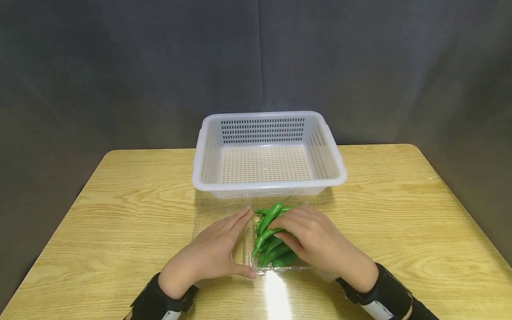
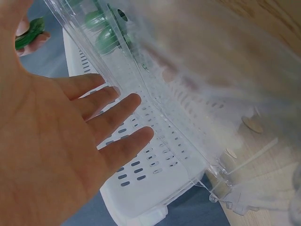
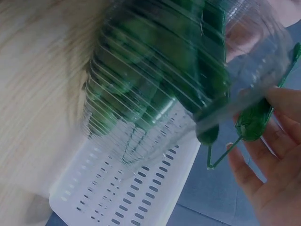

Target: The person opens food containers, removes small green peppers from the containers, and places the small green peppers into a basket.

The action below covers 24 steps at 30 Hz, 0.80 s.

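Note:
In the head view, several green chili peppers (image 1: 276, 252) lie in the right half of an opened clear plastic box (image 1: 202, 218). My right hand (image 1: 314, 235) is over this half and pinches one green chili pepper (image 3: 255, 117) between thumb and fingers, its thin stem showing in the right wrist view. That pepper also shows at the upper left of the left wrist view. My left hand (image 1: 216, 253) rests at the box's middle edge with fingers extended and thumb spread, holding nothing. The left wrist view shows the open palm (image 2: 51, 141) beside the clear plastic wall.
A white perforated plastic basket (image 1: 270, 186) stands just behind the box, its slotted bottom visible. Both sit on a light wood-grain table (image 1: 400, 213) with rounded far corners. A dark grey curtain (image 1: 256, 53) hangs behind the table.

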### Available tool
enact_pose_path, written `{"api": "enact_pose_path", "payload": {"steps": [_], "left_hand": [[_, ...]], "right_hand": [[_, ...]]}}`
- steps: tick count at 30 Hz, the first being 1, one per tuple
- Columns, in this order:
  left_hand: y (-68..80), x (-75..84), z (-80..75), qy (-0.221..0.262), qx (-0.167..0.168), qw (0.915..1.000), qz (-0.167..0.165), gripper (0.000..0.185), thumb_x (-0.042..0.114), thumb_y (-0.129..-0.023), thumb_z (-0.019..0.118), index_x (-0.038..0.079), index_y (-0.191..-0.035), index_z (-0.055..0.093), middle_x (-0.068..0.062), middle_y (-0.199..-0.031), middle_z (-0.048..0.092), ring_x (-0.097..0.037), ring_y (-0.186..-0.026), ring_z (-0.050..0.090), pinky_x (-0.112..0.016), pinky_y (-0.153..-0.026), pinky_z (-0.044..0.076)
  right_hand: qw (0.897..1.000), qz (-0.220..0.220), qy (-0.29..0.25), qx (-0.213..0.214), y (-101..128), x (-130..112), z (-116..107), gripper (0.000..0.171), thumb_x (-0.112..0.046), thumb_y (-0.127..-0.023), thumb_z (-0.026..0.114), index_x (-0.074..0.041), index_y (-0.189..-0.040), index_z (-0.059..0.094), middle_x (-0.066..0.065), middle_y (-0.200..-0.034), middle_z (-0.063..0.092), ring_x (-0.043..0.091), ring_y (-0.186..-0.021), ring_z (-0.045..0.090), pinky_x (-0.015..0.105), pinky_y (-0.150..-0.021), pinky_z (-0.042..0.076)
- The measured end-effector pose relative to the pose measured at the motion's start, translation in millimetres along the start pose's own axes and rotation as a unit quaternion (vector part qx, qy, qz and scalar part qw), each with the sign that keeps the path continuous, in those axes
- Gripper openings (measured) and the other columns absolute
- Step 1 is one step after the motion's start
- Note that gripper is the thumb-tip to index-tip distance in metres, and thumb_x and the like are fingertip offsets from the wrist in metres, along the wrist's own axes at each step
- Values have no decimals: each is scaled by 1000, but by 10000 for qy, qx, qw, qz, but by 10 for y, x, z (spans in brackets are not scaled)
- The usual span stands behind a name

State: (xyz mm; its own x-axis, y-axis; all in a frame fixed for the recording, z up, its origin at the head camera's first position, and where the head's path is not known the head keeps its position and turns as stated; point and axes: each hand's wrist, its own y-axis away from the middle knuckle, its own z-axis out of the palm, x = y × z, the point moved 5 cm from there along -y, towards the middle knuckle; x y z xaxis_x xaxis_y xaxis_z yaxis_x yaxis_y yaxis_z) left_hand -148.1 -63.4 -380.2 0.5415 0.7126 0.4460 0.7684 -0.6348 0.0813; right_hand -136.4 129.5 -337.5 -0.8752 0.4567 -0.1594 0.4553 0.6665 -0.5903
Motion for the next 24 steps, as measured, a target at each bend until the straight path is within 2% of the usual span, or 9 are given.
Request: {"api": "enact_pose_path", "payload": {"steps": [6,14,19,24], "left_hand": [[-1,-8,0,-77,47,10000,12,125,68,-68,77,6,-159,18,-9,-165,14,-28,-147,23,-49,-118,22],[2,-6,3,-43,32,10000,4,125,67,-68,78,6,-159,18,-9,-165,13,-29,-147,23,-50,-118,22],[-3,-9,6,-40,28,10000,-14,124,67,-68,78,6,-159,18,-8,-165,13,-29,-147,22,-50,-118,22],[-9,-9,7,-51,25,10000,-4,124,67,-69,78,6,-159,18,-9,-165,13,-30,-147,22,-50,-118,22]], "right_hand": [[9998,209,14,-30,-10,18,-47,27,-8,-81,80,-14,-106,70,-6,-100,70,12,-94,66,33,-82,55],[9999,34,117,-68,0,28,-43,29,-7,-78,82,-12,-104,70,-4,-97,71,14,-91,66,33,-81,55],[9991,49,141,-390,28,48,5,28,-8,-77,84,-14,-101,70,-6,-96,70,13,-89,65,33,-80,54],[9964,249,121,-804,57,84,53,30,-8,-75,86,-14,-100,71,-7,-96,68,12,-89,65,32,-80,54]]}}
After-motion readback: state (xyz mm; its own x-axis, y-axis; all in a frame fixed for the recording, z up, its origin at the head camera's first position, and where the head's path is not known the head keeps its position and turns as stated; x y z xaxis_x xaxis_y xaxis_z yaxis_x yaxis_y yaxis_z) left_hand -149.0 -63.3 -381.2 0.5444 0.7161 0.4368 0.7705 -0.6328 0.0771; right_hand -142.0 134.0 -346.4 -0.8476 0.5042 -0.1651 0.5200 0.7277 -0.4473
